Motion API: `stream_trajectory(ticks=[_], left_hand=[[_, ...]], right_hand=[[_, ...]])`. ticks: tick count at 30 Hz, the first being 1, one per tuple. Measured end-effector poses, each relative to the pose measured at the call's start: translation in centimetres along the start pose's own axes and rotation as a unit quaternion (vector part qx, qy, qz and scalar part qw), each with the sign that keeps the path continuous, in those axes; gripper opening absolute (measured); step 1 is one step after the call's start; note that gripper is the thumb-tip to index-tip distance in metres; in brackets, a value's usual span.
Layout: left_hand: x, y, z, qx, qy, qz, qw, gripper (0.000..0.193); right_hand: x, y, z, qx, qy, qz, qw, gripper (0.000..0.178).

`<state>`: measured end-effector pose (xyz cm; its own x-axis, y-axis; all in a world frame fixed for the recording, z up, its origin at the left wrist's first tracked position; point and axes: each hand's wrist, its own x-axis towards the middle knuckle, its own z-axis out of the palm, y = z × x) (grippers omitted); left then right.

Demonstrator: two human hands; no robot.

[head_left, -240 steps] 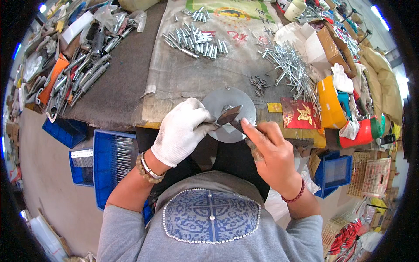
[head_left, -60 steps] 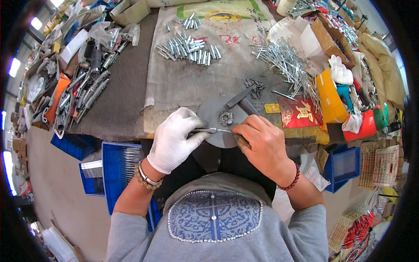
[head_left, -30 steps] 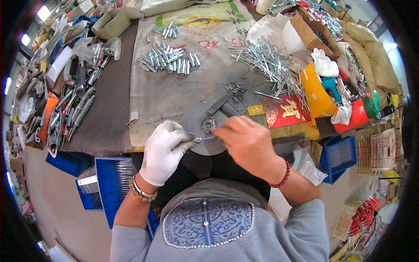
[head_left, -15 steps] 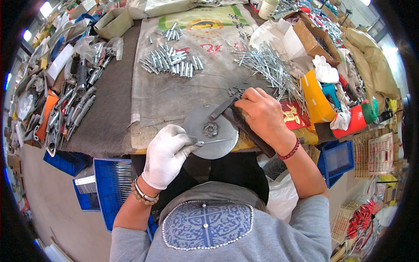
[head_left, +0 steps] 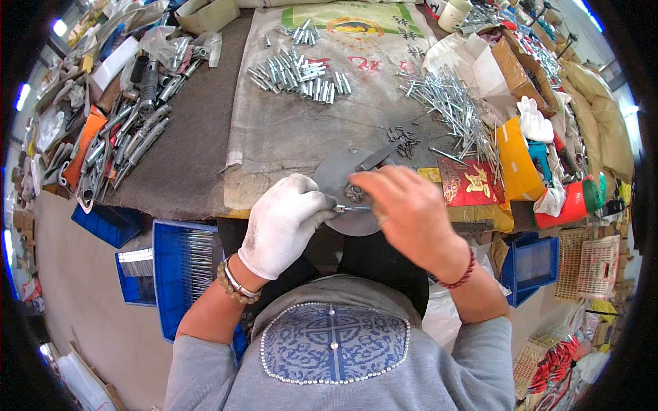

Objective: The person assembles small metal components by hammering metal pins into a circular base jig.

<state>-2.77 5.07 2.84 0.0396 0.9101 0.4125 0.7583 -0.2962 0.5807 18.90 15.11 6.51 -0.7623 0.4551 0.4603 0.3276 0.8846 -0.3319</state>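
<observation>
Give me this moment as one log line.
Left hand: gloved, holds metal rod; right hand: ungloved, over grey disc; hammer: partly hidden.

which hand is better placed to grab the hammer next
Probably the right hand: it is close by the hammer, though blur hides whether they touch. The gloved left hand is farther away and pinches a thin metal rod.

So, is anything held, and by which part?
The left hand pinches a metal rod by its left end; whether the blurred right hand holds anything is unclear.
</observation>
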Motion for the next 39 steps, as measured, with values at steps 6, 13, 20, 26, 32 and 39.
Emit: stream_trajectory(ticks=[6,13,20,26,32,39], left_hand=[[-0.2,-0.1,0.0,0.004,-0.001,0.001,1.000,0.017],[-0.4,-0.1,0.1,0.000,-0.002,-0.007,1.000,0.019],[-0.1,0.1,-0.1,0.004,-0.008,-0.007,1.000,0.020],[-0.5,-0.4,0.2,-0.005,0.018,-0.004,1.000,0.022],[-0.2,-0.3,0.3,0.004,0.015,0.014,1.000,0.028],[0.1,-0.2,0.6,-0.001,0.033,0.008,0.999,0.019]], right_hand=[[0.4,-1.2,3.0,0.272,0.058,0.099,0.956,0.073],[-0.9,-0.9,2.9,0.199,0.035,0.097,0.975,0.076],[0.3,-1.9,2.2,0.086,0.009,0.015,0.996,0.065],[1.3,-3.4,1.8,-0.049,-0.027,-0.075,0.996,0.038],[0.6,-2.3,2.8,0.000,0.024,-0.043,0.999,0.040],[0.1,-1.9,3.0,0.037,0.018,-0.037,0.998,0.048]])
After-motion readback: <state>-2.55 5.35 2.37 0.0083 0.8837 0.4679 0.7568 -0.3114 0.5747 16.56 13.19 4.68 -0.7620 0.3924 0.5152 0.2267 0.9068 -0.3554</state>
